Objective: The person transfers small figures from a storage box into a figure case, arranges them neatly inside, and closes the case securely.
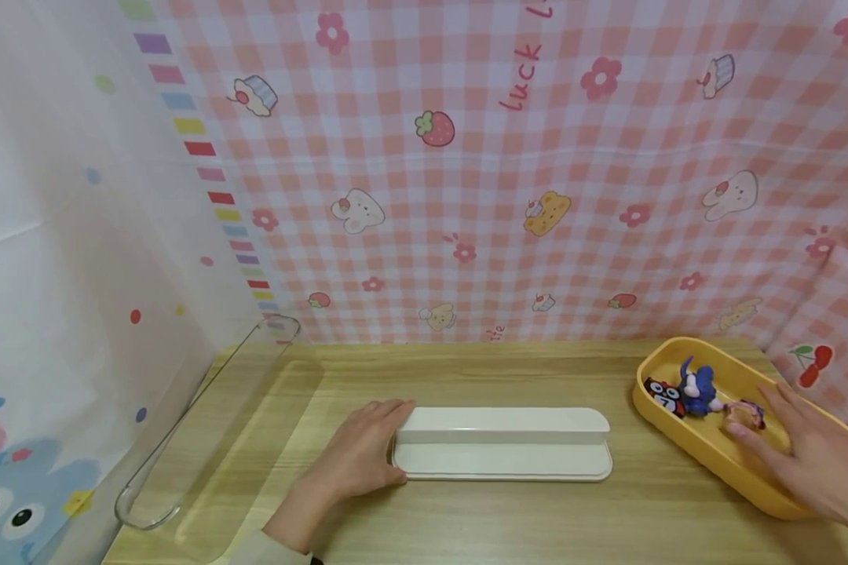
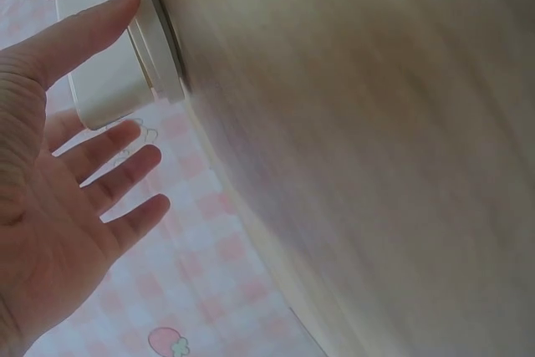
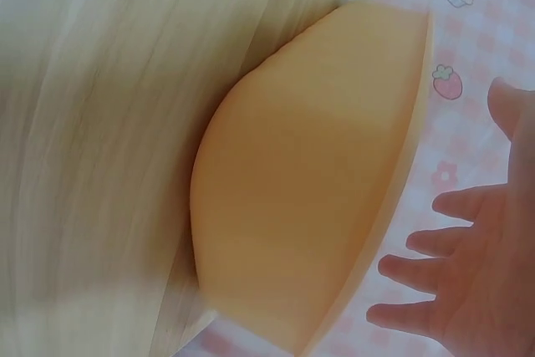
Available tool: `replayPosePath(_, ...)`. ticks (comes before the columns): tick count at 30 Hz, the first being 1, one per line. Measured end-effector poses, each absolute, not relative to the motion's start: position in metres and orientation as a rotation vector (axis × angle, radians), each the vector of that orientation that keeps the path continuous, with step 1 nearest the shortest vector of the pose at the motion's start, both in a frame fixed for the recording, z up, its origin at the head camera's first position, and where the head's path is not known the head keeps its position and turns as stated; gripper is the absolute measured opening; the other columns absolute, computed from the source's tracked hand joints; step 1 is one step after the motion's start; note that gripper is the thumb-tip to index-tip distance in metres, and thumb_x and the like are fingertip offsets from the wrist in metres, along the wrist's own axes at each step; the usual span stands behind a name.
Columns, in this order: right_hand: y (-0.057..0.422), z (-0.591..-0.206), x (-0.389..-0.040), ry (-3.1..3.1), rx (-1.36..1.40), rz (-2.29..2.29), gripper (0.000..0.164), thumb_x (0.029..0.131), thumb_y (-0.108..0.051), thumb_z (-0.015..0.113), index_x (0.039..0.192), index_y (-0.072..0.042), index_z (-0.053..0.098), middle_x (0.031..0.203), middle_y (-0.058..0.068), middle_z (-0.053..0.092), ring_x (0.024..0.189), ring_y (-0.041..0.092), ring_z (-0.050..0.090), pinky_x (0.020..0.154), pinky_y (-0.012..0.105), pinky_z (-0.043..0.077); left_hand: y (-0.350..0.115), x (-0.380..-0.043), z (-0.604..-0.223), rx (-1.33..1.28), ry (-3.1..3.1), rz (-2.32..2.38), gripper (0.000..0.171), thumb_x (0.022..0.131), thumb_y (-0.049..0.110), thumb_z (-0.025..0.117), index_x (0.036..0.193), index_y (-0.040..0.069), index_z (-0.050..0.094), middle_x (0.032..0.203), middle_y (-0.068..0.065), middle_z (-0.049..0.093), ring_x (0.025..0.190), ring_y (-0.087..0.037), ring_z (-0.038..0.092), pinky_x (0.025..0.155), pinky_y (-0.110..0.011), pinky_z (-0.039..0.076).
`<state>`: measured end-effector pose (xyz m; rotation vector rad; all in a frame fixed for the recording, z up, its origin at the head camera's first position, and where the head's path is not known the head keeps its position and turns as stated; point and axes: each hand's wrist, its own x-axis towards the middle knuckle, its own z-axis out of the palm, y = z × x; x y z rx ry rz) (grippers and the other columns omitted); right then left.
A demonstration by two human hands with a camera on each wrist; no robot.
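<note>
In the head view a long white stepped plastic stand lies on the wooden table. My left hand grips its left end, thumb at the front edge and fingers at the back. The left wrist view shows the thumb on the rim of the stand, with the other fingers of the hand spread. At the right is a yellow tray holding a black-and-red owl-like figure, a blue figure and a small brownish-pink figure. My right hand hovers over the tray with fingers extended, close to the brownish-pink figure.
A clear plastic bin stands along the table's left side. Behind the table hangs a pink checked cloth, and a white printed cloth hangs at the left.
</note>
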<state>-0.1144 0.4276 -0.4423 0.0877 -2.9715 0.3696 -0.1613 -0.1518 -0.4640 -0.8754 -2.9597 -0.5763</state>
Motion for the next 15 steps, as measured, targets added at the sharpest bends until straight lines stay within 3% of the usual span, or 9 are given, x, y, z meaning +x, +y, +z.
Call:
replayPosePath(10,0.438,-0.448,-0.113,-2.884,0.111,0.407,0.084,0.102,-0.036,0.068,0.146,0.026,0.032,0.145,0.055,0.027,0.133,0.072,0.027,0.118,0.075,0.01,-0.149,-0.161,-0.464,-0.909,-2.944,-0.536,0.099,0.069,0.023,0.099,0.152,-0.001,0.05,0.144,-0.014,0.062,0.129,-0.031,0.058,0.112,-0.052,0.047)
replayPosePath(12,0.441,-0.447,-0.114,-2.912,0.073,0.41,0.085,0.101,-0.036,0.07,0.145,0.026,0.033,0.143,0.055,0.031,0.127,0.071,0.038,0.113,0.077,0.022,-0.149,-0.161,-0.464,-0.91,-2.94,-0.531,0.1,0.068,0.024,0.099,0.152,-0.001,0.05,0.144,-0.014,0.062,0.129,-0.031,0.058,0.111,-0.052,0.047)
replayPosePath(15,0.448,-0.444,-0.116,-2.956,0.021,0.38,0.082,0.097,-0.035,0.075,0.139,0.025,0.04,0.132,0.055,0.041,0.109,0.068,0.051,0.095,0.079,0.041,-0.148,-0.161,-0.463,-0.915,-2.93,-0.532,0.099,0.068,0.023,0.1,0.151,-0.002,0.051,0.143,-0.015,0.063,0.128,-0.031,0.059,0.11,-0.052,0.048)
